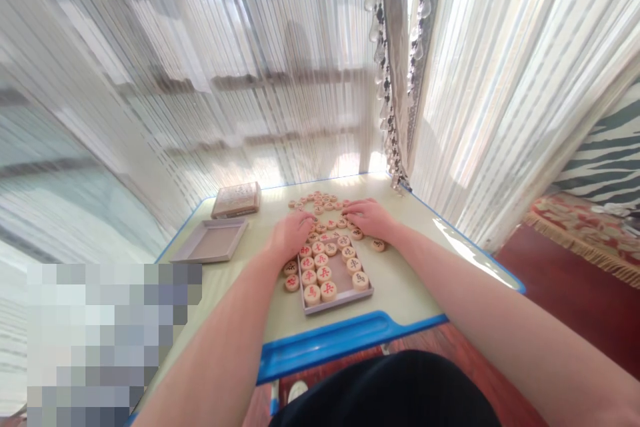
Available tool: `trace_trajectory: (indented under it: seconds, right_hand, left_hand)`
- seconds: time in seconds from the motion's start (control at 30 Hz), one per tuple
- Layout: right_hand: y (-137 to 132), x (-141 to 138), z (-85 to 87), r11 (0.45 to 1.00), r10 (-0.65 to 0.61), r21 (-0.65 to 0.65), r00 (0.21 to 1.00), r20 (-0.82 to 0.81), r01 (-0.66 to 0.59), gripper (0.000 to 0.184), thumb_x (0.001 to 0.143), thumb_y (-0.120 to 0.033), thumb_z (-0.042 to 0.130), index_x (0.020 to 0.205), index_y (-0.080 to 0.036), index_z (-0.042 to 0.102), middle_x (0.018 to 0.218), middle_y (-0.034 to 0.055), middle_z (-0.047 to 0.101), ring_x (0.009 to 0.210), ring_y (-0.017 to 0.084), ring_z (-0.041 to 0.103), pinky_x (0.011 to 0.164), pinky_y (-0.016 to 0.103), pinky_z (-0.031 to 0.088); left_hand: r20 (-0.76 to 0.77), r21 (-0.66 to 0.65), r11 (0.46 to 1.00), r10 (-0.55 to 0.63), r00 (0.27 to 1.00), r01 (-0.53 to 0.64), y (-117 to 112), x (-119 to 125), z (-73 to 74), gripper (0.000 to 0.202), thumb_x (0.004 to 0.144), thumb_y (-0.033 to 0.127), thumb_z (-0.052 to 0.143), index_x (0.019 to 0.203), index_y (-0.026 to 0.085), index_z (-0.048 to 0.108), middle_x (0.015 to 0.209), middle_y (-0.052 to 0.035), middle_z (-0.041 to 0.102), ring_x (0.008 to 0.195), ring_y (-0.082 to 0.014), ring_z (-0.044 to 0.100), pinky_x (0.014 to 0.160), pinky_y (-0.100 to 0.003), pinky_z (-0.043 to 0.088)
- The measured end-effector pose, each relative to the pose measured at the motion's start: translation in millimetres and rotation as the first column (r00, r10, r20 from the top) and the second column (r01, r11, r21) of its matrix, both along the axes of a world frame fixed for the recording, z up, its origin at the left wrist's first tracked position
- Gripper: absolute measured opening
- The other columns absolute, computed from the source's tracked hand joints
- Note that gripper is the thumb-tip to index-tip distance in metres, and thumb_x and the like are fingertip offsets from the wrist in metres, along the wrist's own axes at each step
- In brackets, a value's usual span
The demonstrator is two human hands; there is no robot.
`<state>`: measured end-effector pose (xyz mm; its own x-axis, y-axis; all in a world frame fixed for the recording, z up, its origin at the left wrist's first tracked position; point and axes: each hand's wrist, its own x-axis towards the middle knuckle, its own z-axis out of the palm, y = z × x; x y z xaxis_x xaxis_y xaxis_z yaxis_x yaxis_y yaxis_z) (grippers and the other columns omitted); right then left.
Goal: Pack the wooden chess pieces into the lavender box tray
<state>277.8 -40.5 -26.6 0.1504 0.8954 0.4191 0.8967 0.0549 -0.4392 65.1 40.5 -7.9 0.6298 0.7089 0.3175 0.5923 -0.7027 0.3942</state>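
Note:
Several round wooden chess pieces (pixel 320 204) with red and dark characters lie scattered on a pale table (pixel 400 287). More pieces (pixel 320 276) sit in a shallow grey tray (pixel 367 291) near the front edge. My left hand (pixel 293 234) rests palm down on the pieces at the tray's far left corner, fingers curled over them. My right hand (pixel 367 216) lies flat on the pieces just beyond the tray, fingers stretched toward the left hand. Whether either hand grips a piece is hidden.
An empty grey box lid (pixel 210 240) lies at the table's left, with a folded board or box (pixel 236 200) behind it. The table has a blue rim (pixel 325 344). Sheer curtains (pixel 280 67) hang right behind it. A red patterned rug (pixel 575 220) covers the floor at right.

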Motion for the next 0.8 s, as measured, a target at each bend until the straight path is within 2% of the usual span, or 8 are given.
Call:
trace_trajectory:
  seconds: [0.13, 0.23, 0.37, 0.57, 0.67, 0.8]
  right_hand:
    - [-0.3, 4.2, 0.4, 0.997, -0.064, 0.036, 0.998, 0.016, 0.063, 0.021, 0.076, -0.023, 0.053, 0.081, -0.023, 0.073, 0.097, 0.0006, 0.069, 0.100, 0.021, 0.055, 0.092, 0.033, 0.041]
    - [-1.9, 5.1, 1.9, 0.999, -0.032, 0.034, 0.999, 0.013, 0.032, 0.025, 0.075, -0.020, 0.052, 0.090, -0.022, 0.072, 0.096, 0.0018, 0.069, 0.100, 0.019, 0.055, 0.091, 0.031, 0.042]
    - [-2.6, 4.3, 3.0, 0.999, 0.017, -0.040, 0.999, 0.028, -0.016, 0.027, 0.077, -0.020, 0.051, 0.094, -0.023, 0.071, 0.095, 0.0030, 0.069, 0.100, 0.019, 0.055, 0.090, 0.031, 0.042]
    - [-2.4, 4.0, 5.8, 0.996, -0.052, -0.076, 0.999, 0.015, 0.053, 0.029, 0.076, -0.021, 0.053, 0.099, -0.022, 0.070, 0.092, 0.0036, 0.070, 0.102, 0.023, 0.052, 0.088, 0.035, 0.042]
    - [-2.6, 2.5, 7.2, 0.997, -0.076, -0.018, 0.995, -0.071, 0.075, 0.029, 0.073, -0.018, 0.055, 0.098, -0.020, 0.069, 0.092, 0.0040, 0.069, 0.093, 0.020, 0.056, 0.085, 0.032, 0.043]
    - [-4.6, -2.7, 11.2, 0.986, -0.039, 0.142, 0.955, -0.294, 0.084, 0.022, 0.072, -0.016, 0.053, 0.087, -0.018, 0.069, 0.082, 0.0034, 0.068, 0.075, 0.015, 0.059, 0.074, 0.029, 0.046]
  left_hand:
    - [0.062, -0.035, 0.998, 0.058, 0.996, -0.056, -1.4, -1.2, 2.3, 0.037, 0.084, 0.033, 0.035, 0.099, 0.020, 0.066, 0.107, -0.0046, 0.066, 0.102, -0.0219, 0.058, 0.092, -0.034, 0.044]
    - [0.105, -0.030, 0.996, 0.085, 0.991, -0.082, -2.4, -2.1, 3.7, 0.036, 0.083, 0.032, 0.038, 0.104, 0.019, 0.064, 0.112, -0.0057, 0.064, 0.103, -0.0219, 0.058, 0.094, -0.035, 0.043]
    - [0.117, -0.050, 0.994, 0.098, 0.988, -0.093, -3.9, -4.4, 4.1, 0.037, 0.082, 0.027, 0.039, 0.113, 0.019, 0.057, 0.113, -0.0059, 0.064, 0.099, -0.0210, 0.059, 0.093, -0.037, 0.043]
    - [0.133, -0.017, 0.995, 0.096, 0.986, -0.095, -4.0, -7.4, 3.1, 0.036, 0.081, 0.025, 0.040, 0.114, 0.022, 0.055, 0.111, -0.0034, 0.065, 0.098, -0.0197, 0.059, 0.090, -0.034, 0.045]
    - [0.118, 0.034, 0.993, 0.105, 0.987, -0.110, -3.9, -8.6, 3.2, 0.035, 0.080, 0.025, 0.041, 0.110, 0.021, 0.057, 0.110, -0.0042, 0.065, 0.101, -0.0203, 0.058, 0.091, -0.034, 0.045]
    - [0.126, 0.117, 0.987, 0.100, 0.987, -0.115, -7.5, -10.5, 6.6, 0.033, 0.079, 0.025, 0.042, 0.107, 0.020, 0.060, 0.111, -0.0048, 0.064, 0.106, -0.0214, 0.055, 0.094, -0.036, 0.042]
